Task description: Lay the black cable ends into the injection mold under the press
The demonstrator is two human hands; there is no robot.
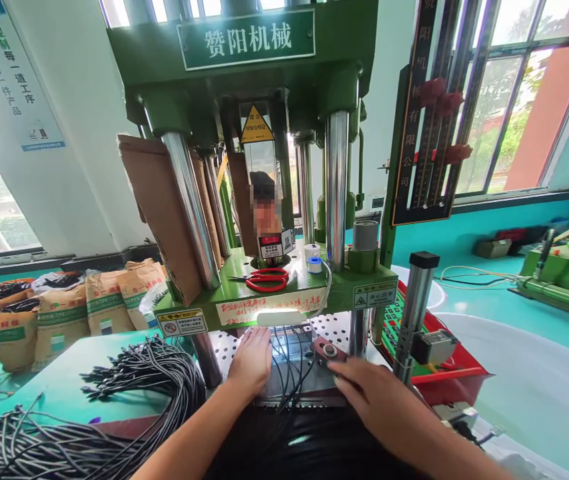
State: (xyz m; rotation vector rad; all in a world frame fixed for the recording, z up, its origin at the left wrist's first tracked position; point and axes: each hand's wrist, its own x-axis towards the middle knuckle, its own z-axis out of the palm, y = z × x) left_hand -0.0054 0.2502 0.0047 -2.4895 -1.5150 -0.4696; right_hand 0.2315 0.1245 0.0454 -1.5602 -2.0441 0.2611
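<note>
My left hand (252, 360) lies flat, fingers together, on the dark mould plate (314, 385) under the green press (274, 287). Several thin black cables (287, 363) run across that plate between my hands. My right hand (372, 393) rests on the plate's right side, its fingers beside a small brown block with a round button (328, 349); whether it grips anything I cannot tell. A strip light (279, 318) glows just above the plate.
A large bundle of black cables (129, 387) lies on the table at left. Red-handled scissors (267, 279) and tape rolls (314, 261) sit on the press deck. Steel columns (337, 193) flank the opening. A red control box (434, 373) stands right, paper sacks (64, 313) left.
</note>
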